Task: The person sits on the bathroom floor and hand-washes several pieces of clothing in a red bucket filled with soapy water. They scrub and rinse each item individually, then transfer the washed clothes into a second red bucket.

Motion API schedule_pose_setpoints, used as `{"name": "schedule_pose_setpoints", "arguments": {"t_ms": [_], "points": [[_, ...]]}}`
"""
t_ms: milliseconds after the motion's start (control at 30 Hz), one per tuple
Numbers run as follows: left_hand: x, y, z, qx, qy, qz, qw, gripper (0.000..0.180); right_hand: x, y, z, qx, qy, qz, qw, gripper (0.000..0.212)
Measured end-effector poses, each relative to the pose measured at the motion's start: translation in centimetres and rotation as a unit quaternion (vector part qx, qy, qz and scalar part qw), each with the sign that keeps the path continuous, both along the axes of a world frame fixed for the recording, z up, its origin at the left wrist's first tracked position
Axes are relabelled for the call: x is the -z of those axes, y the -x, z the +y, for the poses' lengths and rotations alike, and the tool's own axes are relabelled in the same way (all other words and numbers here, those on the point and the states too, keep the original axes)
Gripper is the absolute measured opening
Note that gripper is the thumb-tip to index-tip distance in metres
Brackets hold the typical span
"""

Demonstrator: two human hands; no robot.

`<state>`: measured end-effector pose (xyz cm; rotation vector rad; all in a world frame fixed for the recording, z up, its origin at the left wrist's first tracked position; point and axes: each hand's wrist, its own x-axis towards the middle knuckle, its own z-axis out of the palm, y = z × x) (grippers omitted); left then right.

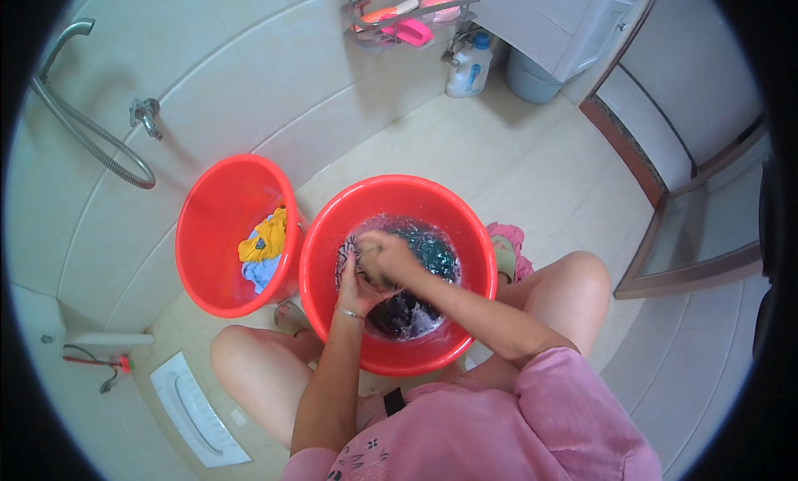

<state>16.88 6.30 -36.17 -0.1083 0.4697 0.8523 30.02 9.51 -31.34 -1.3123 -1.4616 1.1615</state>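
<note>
Both hands were over the near red basin, grasping wet fabric between them. The left hand (357, 291), a silver-coloured bangle at its wrist, was curled around a black-and-white patterned cloth (342, 260), thumb upward. The right hand (394, 256) was clenched on the same cloth from the other side, knuckles up; its fingertips could not be made out. The patterned cloth was bunched inside the red basin (319, 261), left of its middle and above the soaking load.

Basin contents: foamy water (434, 250), greenish toward the far side, with a dark garment (397, 316) lying in it at the near side.

A second red basin (206, 231) stood at left, tilted, close beside the first. It held a yellow cloth (268, 236) lying partly over a light blue cloth (261, 275).

Surroundings: basins on a pale tiled floor (532, 169), between the seated person's bare knees. A pink cloth (523, 261) showed just right of the near basin. Against the far wall were a white jug (469, 72) with blue cap and a grey bucket (533, 78); a wire rack above the jug held a bright pink brush (409, 30).
</note>
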Motion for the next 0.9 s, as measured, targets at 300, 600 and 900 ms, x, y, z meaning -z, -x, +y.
{"name": "schedule_pose_setpoints", "arguments": {"t_ms": [300, 600, 900], "points": [[0.0, -2.6, -1.1, -0.099, -0.308, 0.186, 0.928, 0.038, -3.1, 1.2, -1.9, 0.002, -0.080, -0.136, 0.987, 0.026], [4.1, 2.0, -0.2, -0.106, -0.068, -0.007, 0.992, 0.028, -3.1, 2.9, -4.6, -0.030, -0.204, -0.150, 0.967, 0.020], [0.6, -2.8, -0.8, -0.051, -0.064, 0.238, 0.968, 0.030, 0.7, -2.7, 1.3, 0.004, -0.050, -0.296, 0.954, 0.034]]}}
